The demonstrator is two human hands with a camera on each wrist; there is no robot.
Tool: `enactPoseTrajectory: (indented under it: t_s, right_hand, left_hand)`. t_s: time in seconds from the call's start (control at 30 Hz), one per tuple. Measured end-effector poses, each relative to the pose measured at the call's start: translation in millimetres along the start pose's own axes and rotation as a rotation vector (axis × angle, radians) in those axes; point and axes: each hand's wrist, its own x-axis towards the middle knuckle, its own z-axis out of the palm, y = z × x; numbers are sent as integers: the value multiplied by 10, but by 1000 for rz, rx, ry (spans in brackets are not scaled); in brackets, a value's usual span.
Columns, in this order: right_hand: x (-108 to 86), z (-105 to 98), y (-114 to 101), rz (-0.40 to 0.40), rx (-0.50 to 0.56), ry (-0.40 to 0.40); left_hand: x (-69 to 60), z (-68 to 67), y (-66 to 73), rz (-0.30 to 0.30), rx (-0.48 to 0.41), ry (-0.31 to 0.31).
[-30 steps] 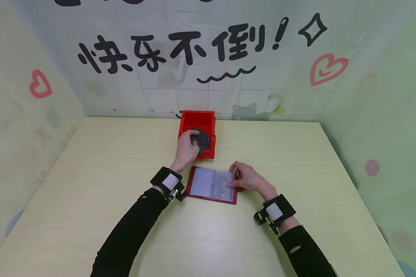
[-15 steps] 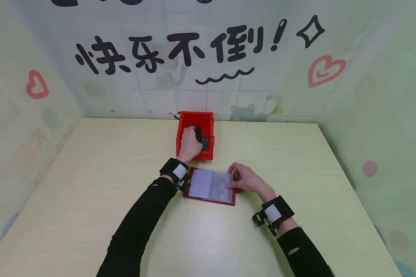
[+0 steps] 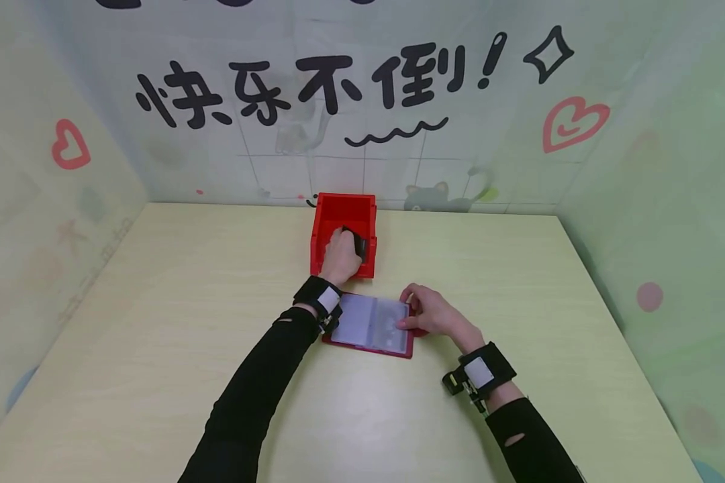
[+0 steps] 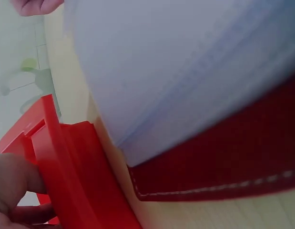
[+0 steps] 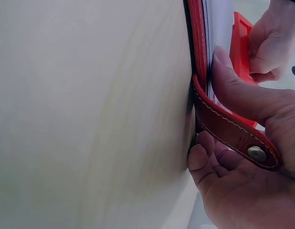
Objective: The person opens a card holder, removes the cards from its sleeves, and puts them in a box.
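Observation:
A red card holder (image 3: 353, 320) with clear sleeve pages lies open on the table. My right hand (image 3: 430, 310) pinches its right edge. In the right wrist view, the thumb (image 5: 228, 76) lies on the pages, beside a snap strap (image 5: 238, 131). My left hand (image 3: 341, 258) reaches over the holder into a red bin (image 3: 367, 268), fingers curled at a dark flat piece (image 3: 358, 243) that stands tilted beside them. Its fingertips are hidden in the head view. The left wrist view shows the left fingers (image 4: 23, 183) inside the bin wall.
The bin stands at the back of the pale wooden table (image 3: 157, 302), near the printed backdrop (image 3: 266, 161). Its front wall is close behind the card holder. Fabric side walls border the table left and right.
My left hand has moved right and deeper into the bin, and the dark flat piece has tilted up and shifted with it. My right hand stays on the card holder.

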Motion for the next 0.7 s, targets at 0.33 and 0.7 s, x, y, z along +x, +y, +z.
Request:
enactPoseTrajectory:
  t_s: [0.33, 0.7]
  right_hand:
    - [4, 15, 9, -15, -6, 7]
    - [2, 8, 9, 0, -3, 9]
  left_hand:
    - [-39, 73, 68, -21, 189, -76]
    - [-56, 68, 70, -9, 234, -131]
